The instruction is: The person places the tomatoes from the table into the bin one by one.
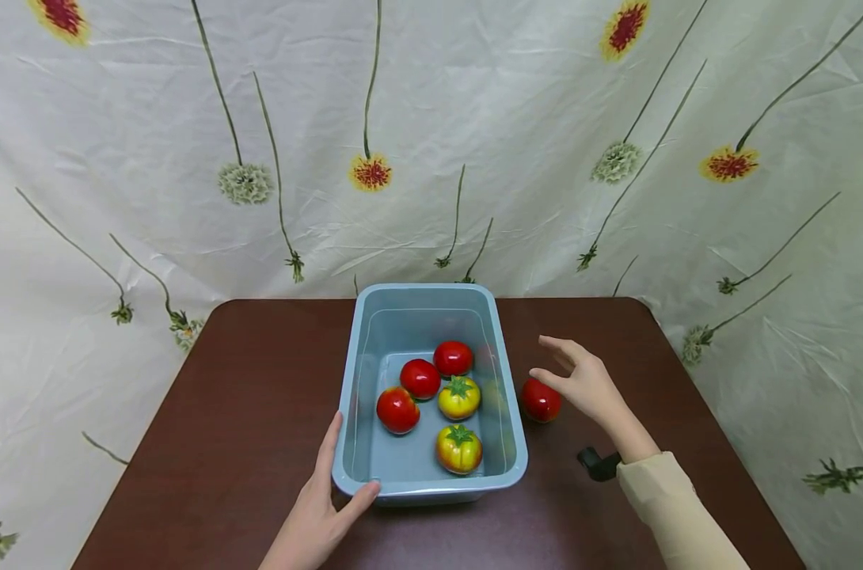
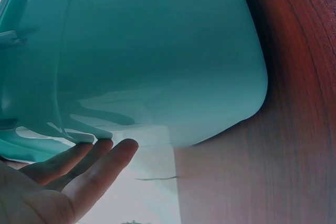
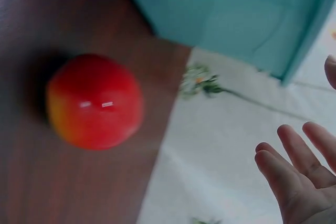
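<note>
My left hand [image 1: 316, 507] is at the near left corner of a blue plastic bin [image 1: 446, 489]. Its thumb touches the front rim, and in the left wrist view its nearly straight fingers [image 2: 100, 174] touch the side wall. Inside the bin lie three red tomatoes [image 1: 420, 378] and two yellow-green tomatoes [image 1: 459, 397] with green leafy tops. Another red tomato [image 1: 541, 400] lies on the table, right of the bin. My right hand [image 1: 587, 386] hovers by it, thumb and fingers apart, holding nothing. In the right wrist view that tomato [image 3: 94, 102] shows a yellow patch and stands apart from the fingers.
The dark brown wooden table [image 1: 260, 380] extends on both sides of the bin. A white cloth [image 1: 431, 119] with printed flowers hangs behind and around it. Near my right wrist is a small black object [image 1: 601, 465]. A pale sleeve [image 1: 677, 507] covers the right forearm.
</note>
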The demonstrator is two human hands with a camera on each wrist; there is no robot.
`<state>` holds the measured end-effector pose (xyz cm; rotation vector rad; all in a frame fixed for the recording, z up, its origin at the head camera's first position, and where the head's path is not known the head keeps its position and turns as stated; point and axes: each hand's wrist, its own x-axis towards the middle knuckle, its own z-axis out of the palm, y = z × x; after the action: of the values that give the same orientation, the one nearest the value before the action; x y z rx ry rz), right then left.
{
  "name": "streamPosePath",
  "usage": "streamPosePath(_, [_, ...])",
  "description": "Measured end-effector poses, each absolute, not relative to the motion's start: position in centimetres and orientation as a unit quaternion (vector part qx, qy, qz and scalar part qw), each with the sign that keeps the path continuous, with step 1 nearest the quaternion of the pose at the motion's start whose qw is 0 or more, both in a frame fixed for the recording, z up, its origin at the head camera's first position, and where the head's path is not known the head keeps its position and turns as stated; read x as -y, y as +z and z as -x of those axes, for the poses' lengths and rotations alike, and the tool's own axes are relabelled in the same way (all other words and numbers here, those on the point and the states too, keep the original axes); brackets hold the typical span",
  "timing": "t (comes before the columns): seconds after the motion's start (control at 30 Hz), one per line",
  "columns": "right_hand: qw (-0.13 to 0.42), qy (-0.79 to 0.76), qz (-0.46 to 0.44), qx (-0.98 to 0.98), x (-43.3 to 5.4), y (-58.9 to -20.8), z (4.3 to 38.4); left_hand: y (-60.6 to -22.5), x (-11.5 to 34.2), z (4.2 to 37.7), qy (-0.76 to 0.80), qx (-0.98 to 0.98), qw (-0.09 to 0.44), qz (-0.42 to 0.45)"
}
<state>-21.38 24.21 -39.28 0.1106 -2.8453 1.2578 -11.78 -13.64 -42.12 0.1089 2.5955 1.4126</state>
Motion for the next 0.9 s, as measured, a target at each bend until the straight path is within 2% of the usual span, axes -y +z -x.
streamPosePath(0.3, [-0.009,0.352,-0.003,0.936,-25.6,-42.8,21.8,-42.1,13.6,11.9,0.478,-0.87,0.118,-0.019])
streamPosePath(0.63, [-0.04,0.339,0.015,0.94,-25.5,-45.7,22.3,-42.2,13.6,11.9,0.482,-0.868,0.116,-0.02])
streamPosePath(0.9, [-0.042,0.34,0.026,0.939,-25.1,-47.5,22.6,-42.1,13.6,11.9,0.486,-0.866,0.116,-0.019])
